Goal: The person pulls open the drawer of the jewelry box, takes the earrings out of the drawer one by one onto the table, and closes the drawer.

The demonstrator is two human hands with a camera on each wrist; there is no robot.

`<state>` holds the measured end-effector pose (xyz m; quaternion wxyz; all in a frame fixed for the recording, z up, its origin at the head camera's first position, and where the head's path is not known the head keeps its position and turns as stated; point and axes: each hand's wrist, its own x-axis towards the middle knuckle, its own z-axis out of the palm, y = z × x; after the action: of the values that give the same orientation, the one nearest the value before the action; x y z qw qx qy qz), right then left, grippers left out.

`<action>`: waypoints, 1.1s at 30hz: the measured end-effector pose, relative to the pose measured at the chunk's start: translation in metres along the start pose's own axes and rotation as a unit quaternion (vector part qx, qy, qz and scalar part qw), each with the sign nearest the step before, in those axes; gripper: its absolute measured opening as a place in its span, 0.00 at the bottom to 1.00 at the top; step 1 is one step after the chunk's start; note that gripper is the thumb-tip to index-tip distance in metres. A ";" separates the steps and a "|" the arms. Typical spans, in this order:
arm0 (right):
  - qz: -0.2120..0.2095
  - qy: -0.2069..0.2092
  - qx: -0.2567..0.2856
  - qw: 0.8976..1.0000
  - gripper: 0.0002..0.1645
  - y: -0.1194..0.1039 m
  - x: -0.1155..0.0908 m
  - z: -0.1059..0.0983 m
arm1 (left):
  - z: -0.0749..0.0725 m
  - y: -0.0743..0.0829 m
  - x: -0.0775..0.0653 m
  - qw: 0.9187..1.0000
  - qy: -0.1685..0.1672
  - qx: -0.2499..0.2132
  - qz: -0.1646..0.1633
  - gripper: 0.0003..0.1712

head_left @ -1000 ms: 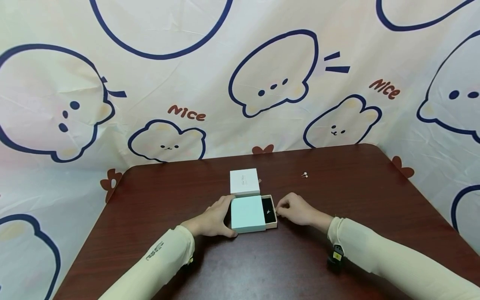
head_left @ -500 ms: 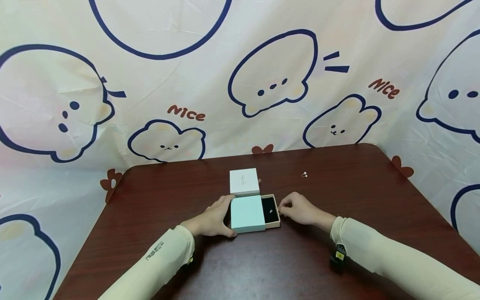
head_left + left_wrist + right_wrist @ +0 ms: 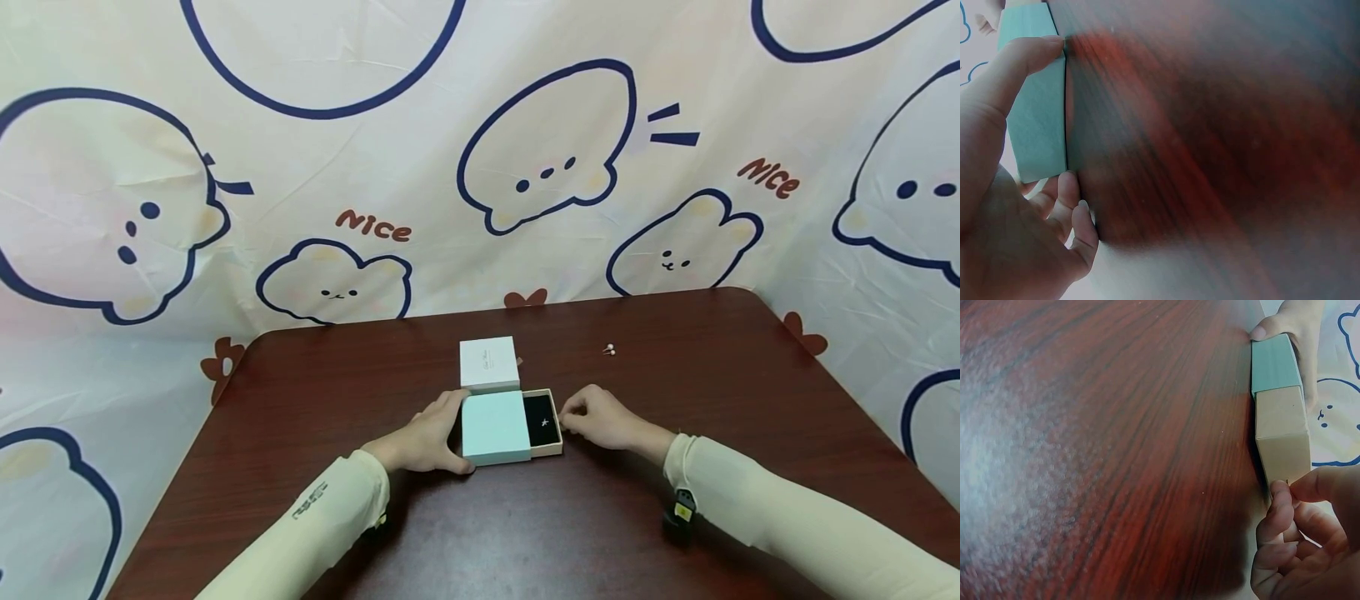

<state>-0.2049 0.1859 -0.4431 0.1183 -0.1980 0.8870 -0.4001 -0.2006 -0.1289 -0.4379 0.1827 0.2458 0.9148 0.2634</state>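
A mint-green jewelry box sleeve lies on the table, with its cream drawer slid partly out to the right. On the drawer's black lining is a small silver star-like piece. My left hand holds the sleeve from its left side, thumb on the near edge and fingers at the far one. With thumb and index finger, my right hand pinches at the drawer's outer end; the exact bit between the fingertips is mostly hidden.
Directly behind the sleeve stands a white box with faint print and a small tab on its right. A pair of small earrings lies farther back to the right on the brown table. A patterned cloth hangs behind.
The drawer has moved a little to the right out of the sleeve, together with my right hand. My left hand and the sleeve have stayed in place.
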 end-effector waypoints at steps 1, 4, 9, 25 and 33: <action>-0.001 0.000 0.001 1.000 0.13 0.000 0.000 0.000 | 0.000 0.000 0.000 1.000 0.000 0.000 0.001 0.65; 0.002 0.000 0.000 1.000 0.13 0.000 0.000 0.000 | 0.000 0.000 0.000 1.000 0.001 -0.001 0.002 0.65; 0.003 0.000 -0.001 1.000 0.14 0.001 -0.001 -0.001 | -0.001 0.002 -0.001 1.000 0.000 -0.004 0.003 0.65; 0.001 -0.005 0.008 1.000 0.14 0.000 -0.002 -0.002 | 0.001 0.002 -0.002 1.000 0.001 0.001 0.001 0.65; 0.002 -0.006 0.013 1.000 0.14 0.001 -0.002 -0.002 | 0.000 0.002 -0.001 1.000 0.002 0.003 0.001 0.65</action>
<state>-0.2037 0.1890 -0.4422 0.1266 -0.1974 0.8814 -0.4100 -0.1986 -0.1283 -0.4370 0.1798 0.2462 0.9157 0.2617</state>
